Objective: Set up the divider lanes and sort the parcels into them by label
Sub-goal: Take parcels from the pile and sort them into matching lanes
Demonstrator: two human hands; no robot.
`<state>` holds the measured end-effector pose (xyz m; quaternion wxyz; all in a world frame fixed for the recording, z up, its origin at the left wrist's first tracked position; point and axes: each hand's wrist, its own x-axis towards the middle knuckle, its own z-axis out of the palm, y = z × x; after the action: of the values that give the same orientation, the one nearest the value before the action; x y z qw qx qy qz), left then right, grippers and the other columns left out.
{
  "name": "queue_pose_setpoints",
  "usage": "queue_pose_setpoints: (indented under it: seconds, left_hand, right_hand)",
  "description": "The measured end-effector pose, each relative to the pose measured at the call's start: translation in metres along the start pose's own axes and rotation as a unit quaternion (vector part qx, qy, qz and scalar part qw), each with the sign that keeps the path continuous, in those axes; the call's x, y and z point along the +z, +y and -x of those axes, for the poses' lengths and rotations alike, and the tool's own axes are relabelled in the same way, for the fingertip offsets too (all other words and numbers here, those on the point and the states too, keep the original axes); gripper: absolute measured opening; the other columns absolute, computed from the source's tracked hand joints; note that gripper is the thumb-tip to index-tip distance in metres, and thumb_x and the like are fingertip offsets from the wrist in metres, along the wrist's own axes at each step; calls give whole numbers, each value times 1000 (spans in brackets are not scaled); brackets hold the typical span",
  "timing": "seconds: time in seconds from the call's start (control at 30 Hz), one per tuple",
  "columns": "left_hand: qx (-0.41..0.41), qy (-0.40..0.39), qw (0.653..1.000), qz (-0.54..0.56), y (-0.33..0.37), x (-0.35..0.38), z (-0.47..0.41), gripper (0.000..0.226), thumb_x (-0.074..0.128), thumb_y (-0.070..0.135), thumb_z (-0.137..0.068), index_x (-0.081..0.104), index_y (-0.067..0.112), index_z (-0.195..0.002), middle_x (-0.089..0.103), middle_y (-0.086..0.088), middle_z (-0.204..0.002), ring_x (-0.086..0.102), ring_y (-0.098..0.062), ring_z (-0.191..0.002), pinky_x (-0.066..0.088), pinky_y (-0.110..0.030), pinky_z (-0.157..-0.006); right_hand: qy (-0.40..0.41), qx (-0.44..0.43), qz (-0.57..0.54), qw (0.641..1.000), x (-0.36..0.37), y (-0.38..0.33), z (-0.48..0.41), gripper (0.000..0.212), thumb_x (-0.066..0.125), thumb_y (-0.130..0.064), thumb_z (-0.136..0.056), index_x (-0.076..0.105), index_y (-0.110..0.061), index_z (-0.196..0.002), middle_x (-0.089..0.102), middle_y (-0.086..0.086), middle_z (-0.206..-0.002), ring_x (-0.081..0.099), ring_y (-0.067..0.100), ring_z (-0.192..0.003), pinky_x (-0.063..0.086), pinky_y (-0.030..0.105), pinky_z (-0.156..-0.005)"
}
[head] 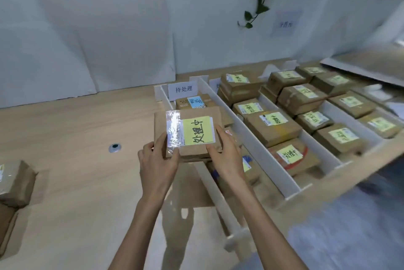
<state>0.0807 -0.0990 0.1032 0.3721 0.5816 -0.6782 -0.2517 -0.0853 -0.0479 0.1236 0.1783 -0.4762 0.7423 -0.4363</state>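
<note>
Centrally, a flat brown paper-wrapped parcel [192, 152] is pinched at both near corners by the left hand [158, 160] and right hand [227, 151], long axis set across the frame.

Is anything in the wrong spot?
Maybe: the yellow-labelled parcel in the left hand and right hand hovers over the lane marked by the 待处理 sign, while other yellow-labelled parcels lie one lane right.
</note>
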Motion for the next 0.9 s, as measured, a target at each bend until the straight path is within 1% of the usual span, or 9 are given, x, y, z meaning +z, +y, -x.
queue_pose_setpoints:
  seconds: [0.07,0.2,0.33,0.5,0.63,0.73,0.8,0.83,0.9]
  left_hand:
    - [27,-15,1000,5,34,27,5,50,62,37,-88,48,43,-135,53,-6,-125,37,-24,-121,34,-29,-85]
    - [58,-46,997,26,85,79,8,53,61,37,-88,46,43,-138,52,-6,-129,35,-23,-124,40,-32,-89]
    - [72,-69,994,51,119,133,5,49,61,38,-89,46,44,-136,50,-4,-129,36,-23,-126,36,-31,-94]
    - [61,-81,994,40,146,200,-24,48,59,42,-88,46,43,-134,50,-5,-129,33,-23,-127,35,-32,-86]
    - [50,-93,993,58,167,238,-48,45,58,39,-89,45,44,-131,49,-5,-129,33,-23,-126,36,-32,-81]
    - [47,-91,994,42,179,257,-68,44,58,40,-91,43,44,-132,49,-5,-130,35,-23,-124,35,-32,-80]
    - [45,-84,995,28,185,268,-80,44,57,40,-92,42,44,-133,50,-6,-130,35,-24,-123,33,-31,-81]
    - [41,-81,996,23,188,274,-86,44,57,40,-92,41,43,-134,49,-6,-131,35,-24,-123,32,-30,-82]
    - [36,-75,996,12,191,287,-97,45,56,38,-93,42,41,-135,49,-6,-133,35,-25,-121,30,-30,-84]
  right_hand:
    - [25,13,-6,1000,-41,15,-2,56,56,-24,-96,36,-35,-147,48,-9,-144,41,15,-134,42,44,-107]
    - [67,40,-7,997,-105,45,-10,58,57,-23,-97,34,-33,-150,44,-7,-146,37,13,-135,37,34,-109]
    - [101,53,11,993,-146,79,-33,57,58,-24,-96,37,-34,-148,44,-9,-145,38,14,-137,40,41,-109]
    - [85,45,23,995,-178,114,-83,56,58,-19,-95,40,-40,-144,46,-26,-128,48,14,-127,43,41,-105]
    - [61,48,32,997,-198,136,-130,58,58,-14,-95,40,-36,-146,42,-34,-121,46,8,-126,44,33,-101]
    - [43,63,15,997,-205,149,-166,59,58,-18,-96,36,-37,-148,47,-19,-129,52,8,-117,46,37,-101]
    - [30,62,7,998,-207,158,-188,59,59,-20,-96,36,-37,-148,48,-16,-130,55,12,-116,47,37,-101]
    - [25,58,7,998,-208,163,-199,59,59,-20,-96,36,-37,-148,49,-16,-132,56,12,-115,48,35,-100]
    - [17,47,11,999,-210,173,-220,59,60,-21,-96,37,-36,-148,51,-16,-131,59,6,-104,49,16,-88]
